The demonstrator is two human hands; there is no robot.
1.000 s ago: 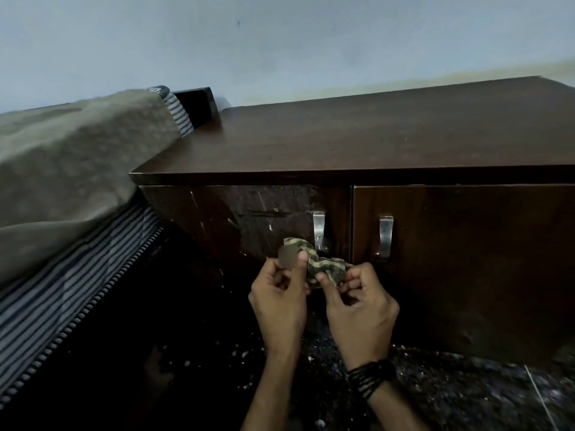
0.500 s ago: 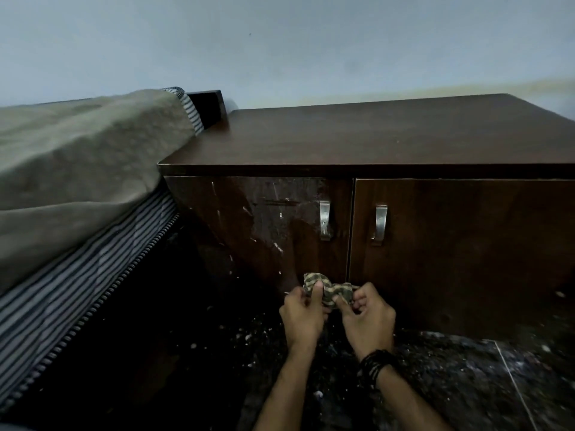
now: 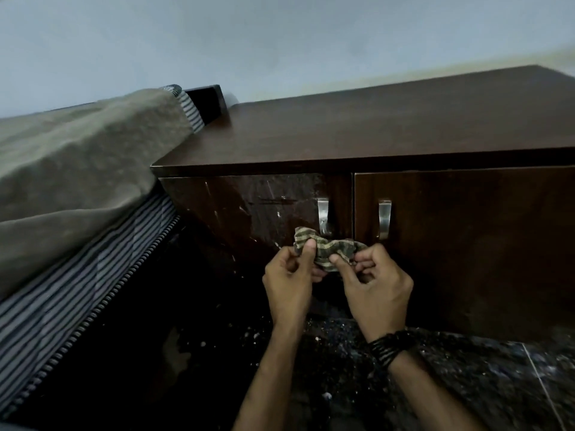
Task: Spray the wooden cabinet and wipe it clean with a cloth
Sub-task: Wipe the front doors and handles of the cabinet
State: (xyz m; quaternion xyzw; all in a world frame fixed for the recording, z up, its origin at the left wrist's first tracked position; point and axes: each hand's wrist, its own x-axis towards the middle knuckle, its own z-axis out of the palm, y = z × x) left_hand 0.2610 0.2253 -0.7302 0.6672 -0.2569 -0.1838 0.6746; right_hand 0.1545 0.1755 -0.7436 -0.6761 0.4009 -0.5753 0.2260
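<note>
Your left hand [image 3: 289, 284] and right hand [image 3: 378, 289] both pinch the cloth [image 3: 326, 248], a small striped rag bunched into a wad between them. Your left thumb presses its left end from the front with the other fingers curled behind; your right thumb and forefinger nip its right end, the remaining fingers curled in under the palm. Most of the cloth is crumpled and partly covered by your fingers, so you cannot tell how large it is or how it is folded.

The cloth sits just above your knuckles, in front of the wooden cabinet [image 3: 404, 126], at the seam between its two doors. Whether it touches the wood cannot be told. Just above your left thumb is the left handle [image 3: 323, 214], whose lower tip the cloth overlaps; up and to the right of your right hand is the right handle [image 3: 384, 217]. The left door [image 3: 249, 206] above your left hand shows pale scratches and smears. The cabinet's right end is cut off by the frame edge.

Compared with half a second ago, your hands and the cloth are higher against the doors, now level with the handle tips rather than well beneath them, and the grip looks the same.

A black beaded band [image 3: 389, 346] circles your right wrist. Below your wrists the speckled dark floor [image 3: 466, 384] is dim. Far to the left of your left hand lies a striped mattress [image 3: 62, 290] under an olive blanket [image 3: 77, 157].
</note>
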